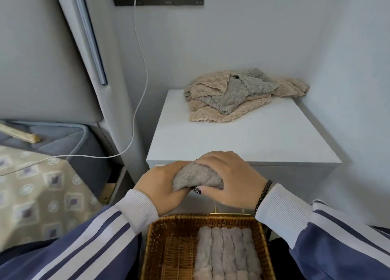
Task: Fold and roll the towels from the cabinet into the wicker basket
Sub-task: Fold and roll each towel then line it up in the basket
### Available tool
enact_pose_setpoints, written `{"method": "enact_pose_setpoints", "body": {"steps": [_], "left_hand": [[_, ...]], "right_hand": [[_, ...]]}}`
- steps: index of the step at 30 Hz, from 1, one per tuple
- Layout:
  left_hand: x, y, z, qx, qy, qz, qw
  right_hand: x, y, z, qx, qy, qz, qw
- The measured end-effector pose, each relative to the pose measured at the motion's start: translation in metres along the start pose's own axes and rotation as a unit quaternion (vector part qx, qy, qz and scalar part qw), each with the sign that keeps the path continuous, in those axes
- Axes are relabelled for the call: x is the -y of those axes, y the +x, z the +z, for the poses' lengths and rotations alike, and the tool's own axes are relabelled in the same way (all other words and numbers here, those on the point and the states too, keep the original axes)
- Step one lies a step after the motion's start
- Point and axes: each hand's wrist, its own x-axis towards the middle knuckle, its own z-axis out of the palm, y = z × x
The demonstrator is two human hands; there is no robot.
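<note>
Head view: both hands (198, 182) around rolled towel (196, 177).

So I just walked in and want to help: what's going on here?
A person is rolling a small grey towel, gripped in both the left hand and right hand, above a wicker basket. Rolled towels already line its right side. A loose pile of beige and grey towels waits on the white cabinet.

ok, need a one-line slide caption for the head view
Both hands, left hand and right hand, grip a rolled grey towel above the wicker basket holding rolled towels.
</note>
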Motion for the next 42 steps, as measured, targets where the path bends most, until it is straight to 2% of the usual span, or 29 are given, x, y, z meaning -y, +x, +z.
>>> {"method": "enact_pose_setpoints", "body": {"steps": [4,6,9,15,19,23,33,37,42], "left_hand": [[0.011,-0.019,0.002,0.137,-0.054,-0.067,0.987],[0.013,-0.022,0.005,0.208,-0.022,-0.087,0.974],[0.015,-0.024,0.013,0.272,0.061,-0.087,0.956],[0.017,-0.033,0.047,0.358,0.165,-0.118,0.911],[0.032,-0.045,0.079,0.393,0.194,-0.156,0.885],[0.049,-0.058,0.11,0.435,0.179,-0.194,0.861],[0.107,-0.08,0.174,0.487,0.167,-0.245,0.822],[0.122,-0.102,0.196,0.444,0.152,-0.293,0.833],[0.135,-0.123,0.22,0.375,0.108,-0.357,0.849]], "right_hand": [[0.0,-0.005,0.019,0.104,0.023,0.036,0.994],[0.004,-0.005,0.025,0.184,0.039,0.068,0.98],[0.009,-0.009,0.039,0.277,0.02,0.091,0.956],[0.003,-0.021,0.084,0.31,-0.037,0.075,0.947],[-0.005,-0.035,0.121,0.356,-0.072,0.036,0.931],[-0.014,-0.044,0.155,0.374,-0.065,0.022,0.925],[-0.033,-0.049,0.223,0.42,-0.078,-0.052,0.903],[-0.033,-0.049,0.252,0.438,-0.089,-0.138,0.884],[-0.035,-0.05,0.29,0.361,-0.134,-0.218,0.897]]}}
